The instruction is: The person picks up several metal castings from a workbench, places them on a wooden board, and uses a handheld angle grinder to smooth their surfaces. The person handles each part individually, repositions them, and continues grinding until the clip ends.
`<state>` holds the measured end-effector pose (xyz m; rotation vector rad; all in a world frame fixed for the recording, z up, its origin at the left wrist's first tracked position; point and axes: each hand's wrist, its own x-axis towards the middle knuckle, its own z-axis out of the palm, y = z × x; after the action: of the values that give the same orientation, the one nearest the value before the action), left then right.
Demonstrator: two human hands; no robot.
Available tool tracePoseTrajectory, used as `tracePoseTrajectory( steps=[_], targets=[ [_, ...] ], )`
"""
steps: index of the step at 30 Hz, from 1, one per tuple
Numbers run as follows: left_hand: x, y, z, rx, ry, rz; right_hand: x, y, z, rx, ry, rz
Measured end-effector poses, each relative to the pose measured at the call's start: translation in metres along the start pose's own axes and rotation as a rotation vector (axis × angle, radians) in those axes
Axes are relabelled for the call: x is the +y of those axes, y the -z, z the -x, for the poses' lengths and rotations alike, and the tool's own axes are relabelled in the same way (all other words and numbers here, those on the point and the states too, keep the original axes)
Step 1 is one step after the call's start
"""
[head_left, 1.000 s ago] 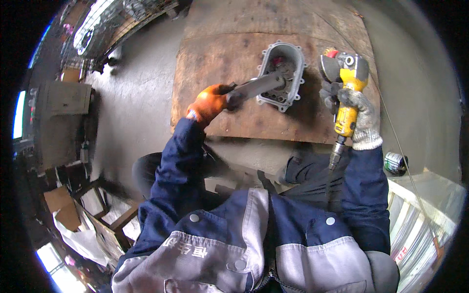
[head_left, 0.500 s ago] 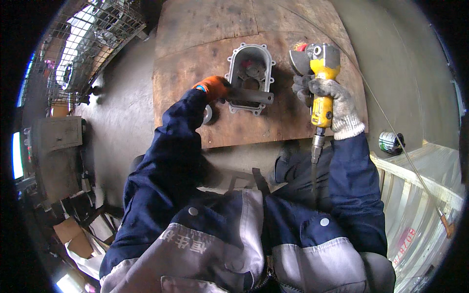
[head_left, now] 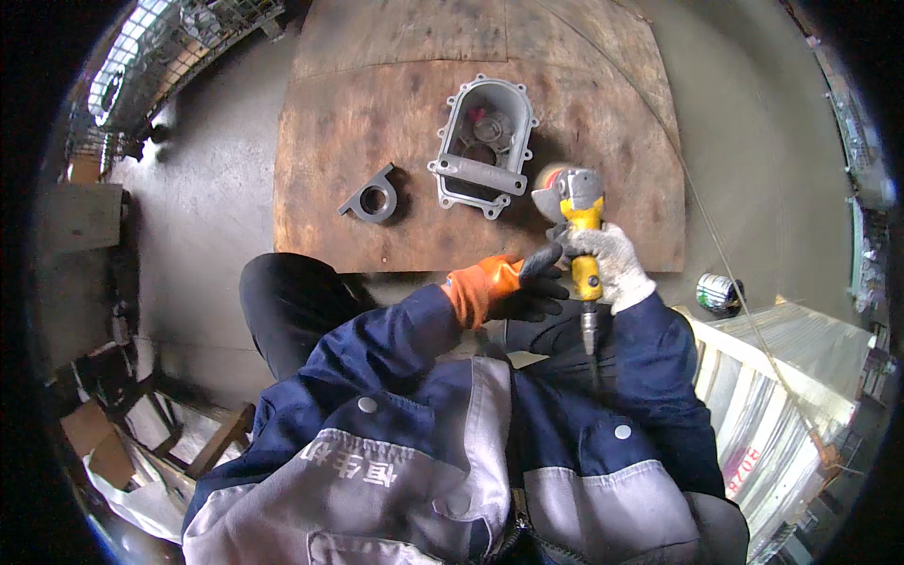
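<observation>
Light falls soft and even — the outer edges bend and blacken.

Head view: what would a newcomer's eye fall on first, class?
Probably the yellow power tool, held in the right grip, right of centre. Then the open, orange-gloved left grip, lower left of it. Above, a grey metal housing sits on a wooden board, a flat bar across its open top.

metal bar (head_left: 482, 175) now released, left hand (head_left: 516, 284) moved near grinder (head_left: 585, 215)
</observation>
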<state>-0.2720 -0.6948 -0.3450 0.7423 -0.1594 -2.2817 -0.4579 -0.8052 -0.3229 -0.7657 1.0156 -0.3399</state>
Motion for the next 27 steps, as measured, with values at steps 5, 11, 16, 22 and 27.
tracePoseTrajectory(
  steps=[5,11,16,22,27],
  targets=[
    [0.006,-0.022,0.013,-0.091,-0.121,-0.093,0.033,-0.024,-0.01,0.089,0.012,-0.082],
    [-0.001,-0.013,0.004,0.103,-0.616,-0.978,0.035,-0.023,-0.024,0.171,-0.008,-0.167],
    [-0.001,0.009,-0.02,0.383,-0.419,-0.658,0.036,-0.032,-0.058,0.131,-0.019,-0.099],
    [0.01,0.017,-0.019,0.754,-0.369,-0.467,0.038,-0.058,-0.104,-0.096,-0.123,-0.15],
    [0.018,0.012,-0.007,0.854,-0.214,-0.517,0.038,-0.068,-0.104,-0.142,-0.09,-0.042]
  ],
)
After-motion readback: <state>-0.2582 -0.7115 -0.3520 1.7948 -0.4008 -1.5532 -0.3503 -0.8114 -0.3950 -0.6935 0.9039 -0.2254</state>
